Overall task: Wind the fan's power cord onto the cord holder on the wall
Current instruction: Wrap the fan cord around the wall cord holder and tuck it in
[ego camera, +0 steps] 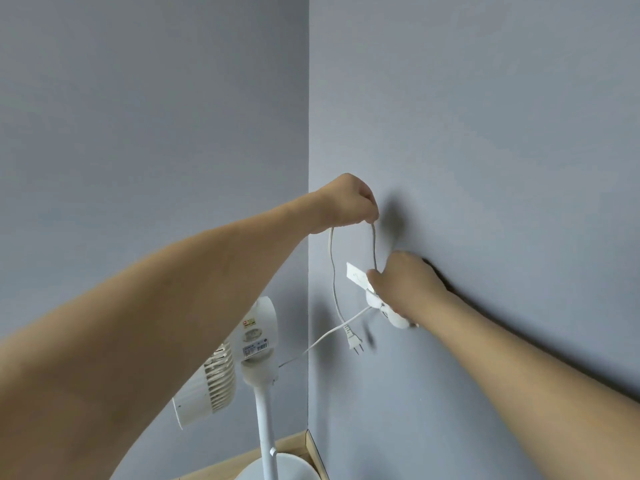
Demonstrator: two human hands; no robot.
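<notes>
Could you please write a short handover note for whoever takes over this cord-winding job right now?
Left hand: pinches the power cord, holding a loop up above the holder.
Right hand: on the cord holder on the wall, over the wound turns.
Plug dangles free below; cord runs on to the fan.
Done: some turns wound.
Left: wind the loop and plug end.

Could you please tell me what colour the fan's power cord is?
The thin fan power cord is white, seen in the head view.

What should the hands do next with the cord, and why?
Probably bring the left hand down and loop its raised cord around the holder that the right hand touches; a loose loop and the plug hang free.
</notes>
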